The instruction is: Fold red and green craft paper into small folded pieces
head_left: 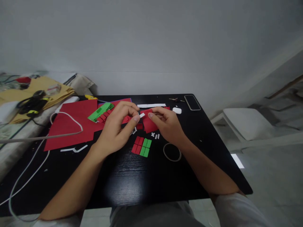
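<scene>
My left hand [119, 127] pinches a small white strip [142, 115] between thumb and forefinger, above the table. Facing it, my right hand [167, 123] grips a piece of red paper [149, 123], its thumb on the front. The strip's free end reaches the edge of the red paper; whether they touch I cannot tell. Below both hands lies a block of small red and green folded pieces [142, 146]. Short white strips [155, 136] are scattered just above that block. Behind my left hand are green paper pieces [102, 111] and more red folded pieces [104, 116], partly hidden.
Large red sheets [73, 123] cover the table's left, crossed by a white cable [78, 133]. A phone [192, 102], a white case [177, 110] and keys [176, 100] lie at the back right. A ring-shaped band [172, 160] is near my right wrist. A white stool [247, 123] stands right.
</scene>
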Motion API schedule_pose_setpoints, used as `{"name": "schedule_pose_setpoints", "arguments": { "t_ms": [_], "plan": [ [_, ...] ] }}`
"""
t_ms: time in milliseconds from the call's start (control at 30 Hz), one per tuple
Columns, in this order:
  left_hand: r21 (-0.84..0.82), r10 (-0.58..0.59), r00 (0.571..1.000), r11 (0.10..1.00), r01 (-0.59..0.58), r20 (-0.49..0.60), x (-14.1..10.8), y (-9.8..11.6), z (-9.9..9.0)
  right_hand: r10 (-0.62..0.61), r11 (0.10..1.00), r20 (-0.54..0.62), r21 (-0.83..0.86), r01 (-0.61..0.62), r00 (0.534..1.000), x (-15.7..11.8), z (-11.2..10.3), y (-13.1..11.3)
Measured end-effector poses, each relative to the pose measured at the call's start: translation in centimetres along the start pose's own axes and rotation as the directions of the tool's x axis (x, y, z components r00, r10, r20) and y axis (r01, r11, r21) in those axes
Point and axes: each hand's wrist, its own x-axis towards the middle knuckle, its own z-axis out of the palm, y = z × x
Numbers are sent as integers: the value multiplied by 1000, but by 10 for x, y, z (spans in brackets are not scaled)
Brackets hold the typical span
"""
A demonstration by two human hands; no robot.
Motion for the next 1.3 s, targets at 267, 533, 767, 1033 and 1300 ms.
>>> {"name": "schedule_pose_setpoints", "arguments": {
  "t_ms": [267,533,767,1033,1300],
  "plan": [
    [152,1,997,988,-13,76,1,1,3,-92,987,32,-131,95,995,-8,5,-2],
    [174,-5,996,985,-10,86,3,1,3,-112,981,27,-159,115,993,-9,7,-4],
    [190,-4,997,982,-10,75,2,1,5,-123,982,37,-143,127,992,-8,7,-1],
    [209,14,998,978,-26,57,1,-2,6,-132,984,49,-118,137,990,-8,6,-2],
    [223,4,999,975,-14,43,1,-3,8,-123,981,42,-143,128,992,-9,7,-3]
  ]
}}
